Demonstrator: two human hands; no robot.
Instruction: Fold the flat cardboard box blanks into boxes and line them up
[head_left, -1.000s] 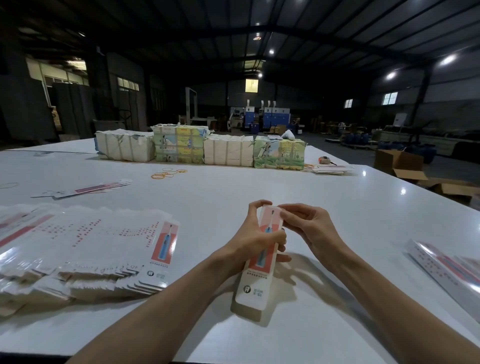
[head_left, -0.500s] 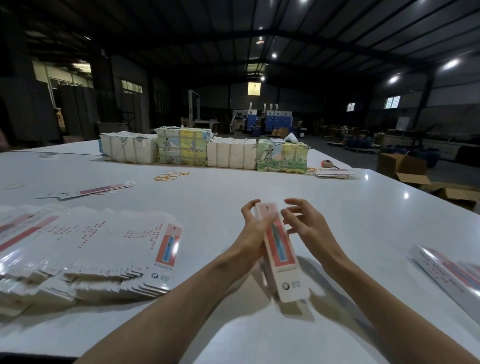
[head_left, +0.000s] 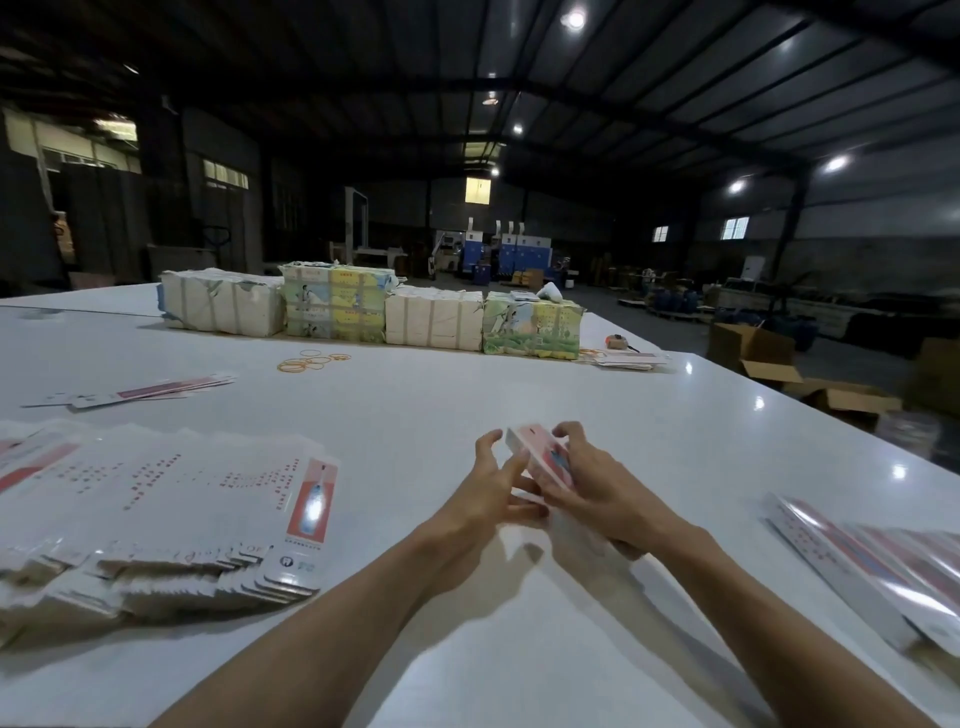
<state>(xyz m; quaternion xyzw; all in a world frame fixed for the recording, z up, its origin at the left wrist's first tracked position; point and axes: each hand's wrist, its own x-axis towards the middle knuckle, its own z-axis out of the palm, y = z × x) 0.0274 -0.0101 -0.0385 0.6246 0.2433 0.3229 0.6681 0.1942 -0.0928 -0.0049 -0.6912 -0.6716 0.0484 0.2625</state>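
Your right hand (head_left: 597, 499) clamps the cardboard box (head_left: 545, 457) by the worktop's (head_left: 467, 395) near edge; your left hand (head_left: 488, 493), fingers (head_left: 488, 445) spread, braces its side, presumably squaring it.

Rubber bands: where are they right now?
Head view: the rubber bands lie loose on the white table, far side, left of centre, just in front of the row of wrapped bundles.

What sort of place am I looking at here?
Most likely a packaging workshop in a factory hall: a high beamed roof with lamps, strapped bundles of printed stock on the white table, and flat box blanks fanned near the box held by the right hand.
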